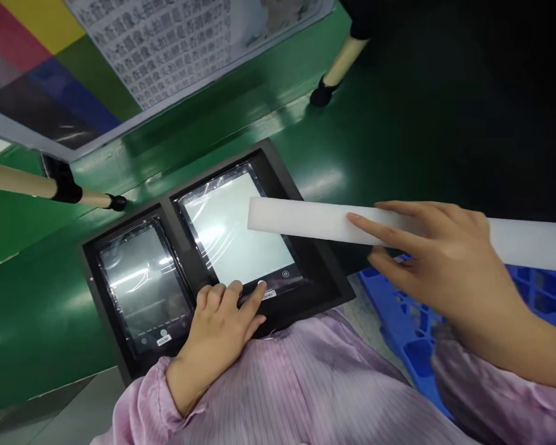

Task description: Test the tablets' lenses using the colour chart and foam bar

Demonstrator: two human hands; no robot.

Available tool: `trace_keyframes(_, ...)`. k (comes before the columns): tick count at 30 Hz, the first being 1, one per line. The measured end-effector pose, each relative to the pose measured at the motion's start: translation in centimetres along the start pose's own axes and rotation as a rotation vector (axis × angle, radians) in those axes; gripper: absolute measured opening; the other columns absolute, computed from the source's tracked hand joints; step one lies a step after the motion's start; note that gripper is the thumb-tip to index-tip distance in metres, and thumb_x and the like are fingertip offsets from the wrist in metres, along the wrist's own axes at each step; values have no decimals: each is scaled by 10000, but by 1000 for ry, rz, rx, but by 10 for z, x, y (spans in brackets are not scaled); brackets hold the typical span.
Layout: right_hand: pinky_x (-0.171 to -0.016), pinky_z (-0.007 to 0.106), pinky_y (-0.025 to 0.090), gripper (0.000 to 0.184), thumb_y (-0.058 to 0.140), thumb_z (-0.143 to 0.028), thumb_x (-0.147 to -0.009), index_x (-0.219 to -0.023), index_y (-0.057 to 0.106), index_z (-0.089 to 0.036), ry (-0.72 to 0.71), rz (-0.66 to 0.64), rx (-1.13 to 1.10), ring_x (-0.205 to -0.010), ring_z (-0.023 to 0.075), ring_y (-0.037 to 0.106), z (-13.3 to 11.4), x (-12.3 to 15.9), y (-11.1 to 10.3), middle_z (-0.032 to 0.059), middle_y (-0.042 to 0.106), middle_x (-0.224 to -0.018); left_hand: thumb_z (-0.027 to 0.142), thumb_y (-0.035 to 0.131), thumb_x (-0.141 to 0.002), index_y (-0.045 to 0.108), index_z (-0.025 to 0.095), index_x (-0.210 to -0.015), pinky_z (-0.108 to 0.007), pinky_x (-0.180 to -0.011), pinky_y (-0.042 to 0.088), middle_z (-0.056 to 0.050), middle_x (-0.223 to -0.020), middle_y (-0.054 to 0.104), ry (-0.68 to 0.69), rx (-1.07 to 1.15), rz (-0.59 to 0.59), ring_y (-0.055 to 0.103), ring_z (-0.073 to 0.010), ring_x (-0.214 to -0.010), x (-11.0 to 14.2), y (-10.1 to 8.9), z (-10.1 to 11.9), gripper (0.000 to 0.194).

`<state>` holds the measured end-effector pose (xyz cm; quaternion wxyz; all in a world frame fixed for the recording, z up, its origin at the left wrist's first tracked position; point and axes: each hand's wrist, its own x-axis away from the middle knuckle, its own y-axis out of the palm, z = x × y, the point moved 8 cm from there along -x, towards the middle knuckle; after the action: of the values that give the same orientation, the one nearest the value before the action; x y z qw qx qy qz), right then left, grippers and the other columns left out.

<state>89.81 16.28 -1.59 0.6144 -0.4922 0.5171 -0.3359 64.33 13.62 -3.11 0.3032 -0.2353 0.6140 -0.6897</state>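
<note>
A black tray lies on the green surface and holds two wrapped tablets. The right tablet shows a lit white screen; the left tablet is dim. My left hand rests on the tray's near edge, fingers curled, with the index fingertip touching the bottom of the lit screen. My right hand grips a long white foam strip from above, holding it level over the tray's right side.
A blue plastic pallet sits under my right hand. A printed sheet and a colour chart stand behind the tray. Beige tubes with black joints frame the green surface.
</note>
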Motion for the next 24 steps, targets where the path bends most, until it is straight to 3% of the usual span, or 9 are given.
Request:
trace_keyframes(7,-777,449,422,321,647,-186,-875,-1186,684,-259,22,-13,-47,-999,330,597,7,1,4,135,646,-1161,339,495,-1007,737,273,-1193,-384,-897,405,-76,-967,499,-15,78,95,456,-212,-910,10,-19,-8,313)
trace_keyframes(16,-792,458,416,332,640,-161,-876,-1188,668,-270,21,5,-92,-995,328,580,7,3,4,127,636,-1162,239,528,-978,737,213,-1188,-388,-879,385,-81,-1005,442,-140,104,73,450,-218,-931,36,-14,-21,298)
trace_keyframes(21,-784,453,408,374,649,-151,-868,-1216,637,-289,5,22,-75,-996,336,586,7,2,4,124,631,-1162,247,562,-955,717,229,-1235,-367,-844,398,-81,-1006,464,-134,71,69,465,-209,-912,46,-10,-24,320)
trace_keyframes(24,-783,452,404,542,650,-152,-865,-1349,531,-364,-13,50,-61,-971,325,595,4,1,0,106,631,-1145,270,585,-939,702,256,-1263,-351,-812,413,-83,-1001,487,-127,35,80,478,-211,-908,51,-8,-24,345)
